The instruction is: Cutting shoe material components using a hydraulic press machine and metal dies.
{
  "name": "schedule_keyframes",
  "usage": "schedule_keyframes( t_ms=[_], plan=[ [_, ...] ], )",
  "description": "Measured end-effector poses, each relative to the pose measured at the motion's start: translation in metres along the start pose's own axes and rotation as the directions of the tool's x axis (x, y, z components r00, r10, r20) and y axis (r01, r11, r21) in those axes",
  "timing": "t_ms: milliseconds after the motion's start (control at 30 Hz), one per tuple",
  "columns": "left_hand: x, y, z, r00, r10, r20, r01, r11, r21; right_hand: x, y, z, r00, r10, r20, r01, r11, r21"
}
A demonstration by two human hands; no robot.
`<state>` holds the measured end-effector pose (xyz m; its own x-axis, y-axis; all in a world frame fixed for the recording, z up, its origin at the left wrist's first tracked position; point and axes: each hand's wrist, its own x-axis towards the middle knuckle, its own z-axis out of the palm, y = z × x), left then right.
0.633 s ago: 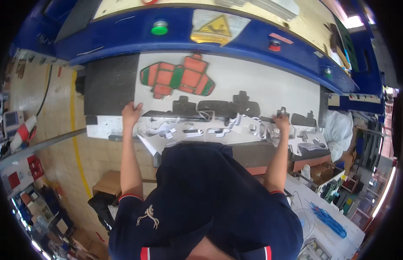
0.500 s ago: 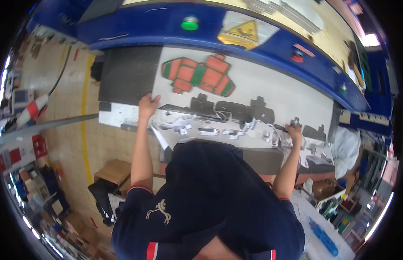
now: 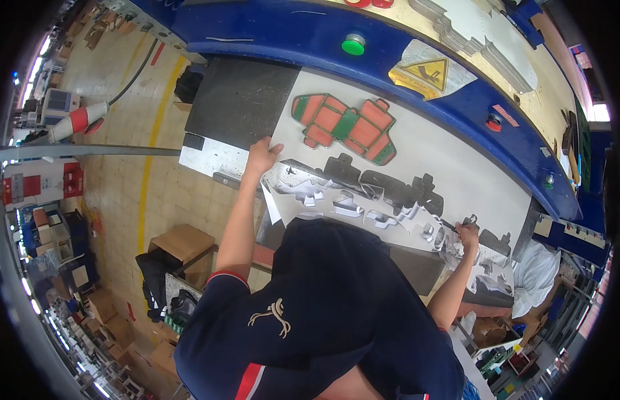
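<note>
Two grips are working along the near side of a white sheet (image 3: 466, 157). The left grip (image 3: 262, 157) is resting at the sheet's near left corner, beside a dark grey board (image 3: 236, 100); its thumb is standing partly apart from the curled fingers, and whether it is pinching the edge cannot be told. The right grip (image 3: 467, 235) is bending its fingers at the sheet's right portion, among white offcuts (image 3: 383, 219); it is appearing partly closed, but any hold is not discernible. A foam-padded cutting die (image 3: 346, 130), red with green segments, is lying flat on the sheet, beyond a row of dark cut-outs (image 3: 343, 168) and between the two grips.

Markings: a yellow warning sign (image 3: 423, 69) on the blue beam (image 3: 270, 27) is showing a black pictogram inside a triangle. A red label strip (image 3: 505, 115) is sitting beside a red push button (image 3: 494, 123); its lettering is too small to read. A dark polo shirt (image 3: 350, 280) is bearing an embroidered emblem (image 3: 273, 319).
</note>
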<state>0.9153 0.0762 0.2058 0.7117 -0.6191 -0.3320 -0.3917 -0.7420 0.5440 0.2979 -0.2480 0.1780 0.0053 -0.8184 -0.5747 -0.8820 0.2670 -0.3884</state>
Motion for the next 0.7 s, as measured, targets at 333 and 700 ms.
schedule_keyframes(
  t_ms=[333, 700],
  plan=[
    [0.030, 0.038, -0.027, 0.985, 0.150, -0.088, -0.128, 0.968, 0.218, -0.050, -0.105, 0.006, 0.916, -0.165, -0.365, 0.028, 0.935, -0.354],
    [0.070, 0.023, 0.008, 0.934, 0.333, -0.128, -0.334, 0.942, 0.014, -0.069, -0.275, 0.147, 0.466, -0.884, 0.039, 0.884, 0.464, -0.060]
  ],
)
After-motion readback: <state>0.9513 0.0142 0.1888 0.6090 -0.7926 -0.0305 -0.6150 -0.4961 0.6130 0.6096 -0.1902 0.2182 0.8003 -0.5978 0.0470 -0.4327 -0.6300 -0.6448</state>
